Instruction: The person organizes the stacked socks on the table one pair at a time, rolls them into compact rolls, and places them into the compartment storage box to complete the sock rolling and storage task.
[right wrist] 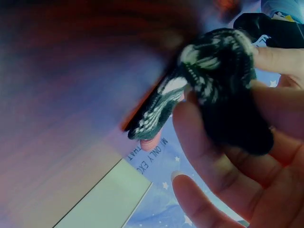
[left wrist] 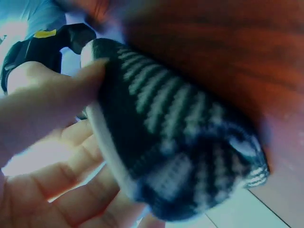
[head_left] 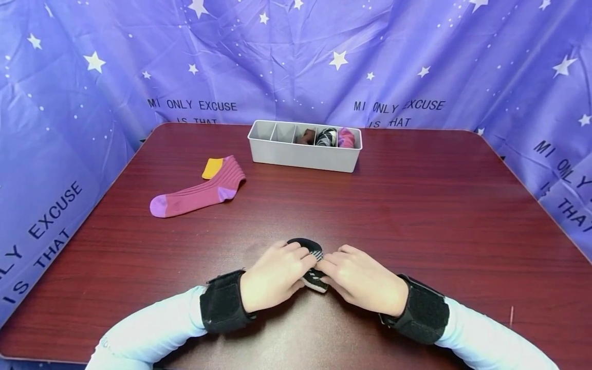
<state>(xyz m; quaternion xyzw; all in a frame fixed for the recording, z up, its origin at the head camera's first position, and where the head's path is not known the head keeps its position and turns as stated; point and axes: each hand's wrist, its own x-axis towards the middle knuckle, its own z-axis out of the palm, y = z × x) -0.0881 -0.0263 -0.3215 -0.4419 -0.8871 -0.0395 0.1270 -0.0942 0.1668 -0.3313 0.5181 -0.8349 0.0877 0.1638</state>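
A black sock with white stripes (head_left: 316, 254) is bunched close over the near middle of the table, between both hands. My left hand (head_left: 279, 276) grips it from the left; in the left wrist view its thumb presses on the dark band beside a pale edge of the sock (left wrist: 156, 104). From the right, my right hand (head_left: 363, 280) pinches the other side. In the right wrist view, thumb and fingers close around a dark, folded part of the sock (right wrist: 232, 109). The fingers hide much of it in the head view.
A pink ribbed sock (head_left: 196, 199) with lilac toe and heel lies at left, a yellow piece (head_left: 213, 168) by its upper end. At the back stands a grey divided box (head_left: 300, 156) holding brown (head_left: 307, 137), black-and-white (head_left: 327, 137) and pink-purple (head_left: 346, 137) bundles in its right compartments.
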